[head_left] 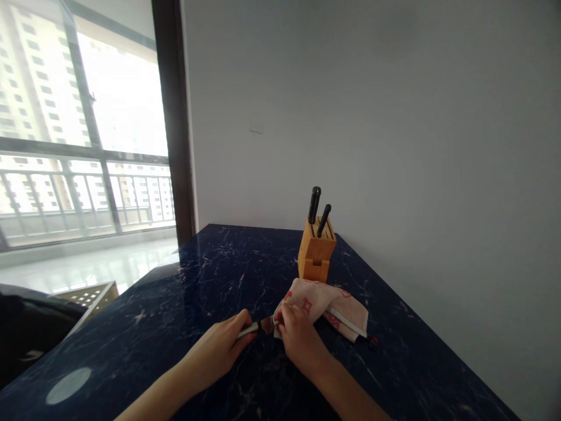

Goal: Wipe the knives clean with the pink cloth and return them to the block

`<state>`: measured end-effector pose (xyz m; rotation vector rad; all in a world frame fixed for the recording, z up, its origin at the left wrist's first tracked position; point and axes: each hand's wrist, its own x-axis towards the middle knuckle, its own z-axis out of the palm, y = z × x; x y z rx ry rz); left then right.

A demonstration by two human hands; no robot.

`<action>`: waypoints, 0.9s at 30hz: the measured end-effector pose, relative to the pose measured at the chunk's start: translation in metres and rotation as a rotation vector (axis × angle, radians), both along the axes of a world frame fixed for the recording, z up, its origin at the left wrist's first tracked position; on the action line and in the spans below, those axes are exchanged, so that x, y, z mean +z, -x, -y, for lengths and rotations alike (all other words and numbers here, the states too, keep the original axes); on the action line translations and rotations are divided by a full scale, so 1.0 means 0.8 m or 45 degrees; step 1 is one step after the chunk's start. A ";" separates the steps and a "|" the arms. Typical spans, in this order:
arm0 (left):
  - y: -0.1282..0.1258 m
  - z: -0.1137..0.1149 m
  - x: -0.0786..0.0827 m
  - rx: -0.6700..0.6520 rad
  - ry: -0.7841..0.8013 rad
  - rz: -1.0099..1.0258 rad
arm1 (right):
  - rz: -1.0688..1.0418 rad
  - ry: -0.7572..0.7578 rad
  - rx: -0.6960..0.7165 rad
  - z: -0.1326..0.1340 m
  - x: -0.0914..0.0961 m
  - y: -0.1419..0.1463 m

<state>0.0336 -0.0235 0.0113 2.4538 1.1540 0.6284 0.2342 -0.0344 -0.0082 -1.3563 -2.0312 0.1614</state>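
Note:
My left hand (221,349) is closed round the handle of a knife (256,327) that lies low over the dark blue marble table (184,298). My right hand (298,336) pinches a pale cloth with red patterns (326,304) against the knife just past the handle; the blade is hidden under the cloth. Behind the cloth stands a wooden knife block (316,250) with two black-handled knives (318,211) in it.
A grey wall runs along the table's right side and back. A dark window frame (173,117) and a large window stand at the left. A dark object and a perforated beige box (90,295) sit beyond the table's left edge.

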 end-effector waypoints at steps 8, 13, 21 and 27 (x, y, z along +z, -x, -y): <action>-0.007 0.007 -0.009 -0.050 0.004 0.003 | -0.037 0.048 0.134 0.010 0.010 0.011; -0.009 0.014 -0.006 -0.057 -0.041 -0.104 | -0.105 0.063 0.133 0.008 0.009 0.015; -0.005 0.012 0.008 0.011 -0.166 -0.242 | -0.144 -0.001 -0.096 -0.012 -0.006 0.000; 0.016 0.002 0.030 0.138 -0.133 -0.194 | -0.119 -0.047 -0.217 -0.030 -0.015 -0.024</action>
